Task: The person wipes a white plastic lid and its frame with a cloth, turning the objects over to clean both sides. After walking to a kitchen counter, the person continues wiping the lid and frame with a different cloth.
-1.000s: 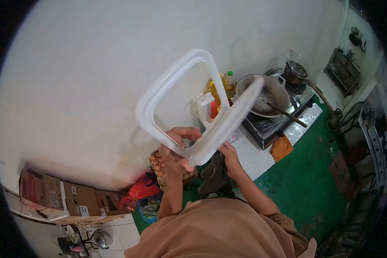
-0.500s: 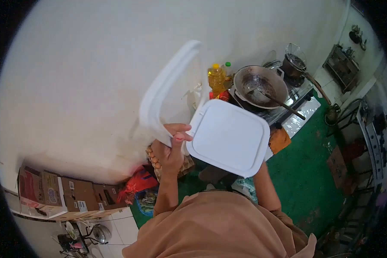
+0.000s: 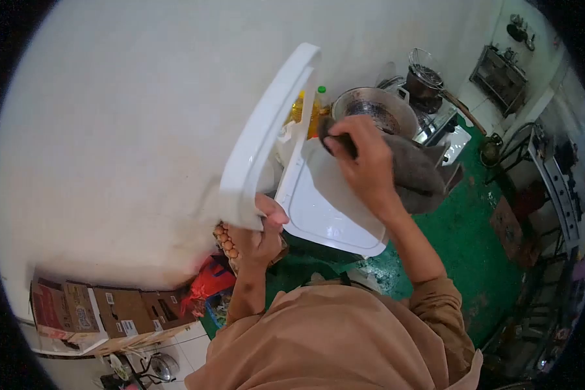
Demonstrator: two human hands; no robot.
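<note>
- And now a grey-brown fabric cloth point(image 3: 416, 179) has been brought up at three o'clock, clamped in the right hand point(image 3: 368, 162); contact cannot be told.
- The flat white plastic panel point(image 3: 325, 211), just off centre towards four, is thus brought within the cloth's reach.
- The hollow white plastic frame point(image 3: 261, 140), at eleven, is gripped by the left hand point(image 3: 261, 237).
- Hands held apart.
- Printing on brown cardboard boxes point(image 3: 119, 309), eight o'clock: too small to be read.

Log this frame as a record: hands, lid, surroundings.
left_hand: left hand grips white frame at its lower end
right_hand: right hand holds grey cloth over lid; contact unclear
lid: white lid, beside frame
beyond_lid: pan
near_left_hand: eggs
lower_left: boxes
floor: green floor
</note>
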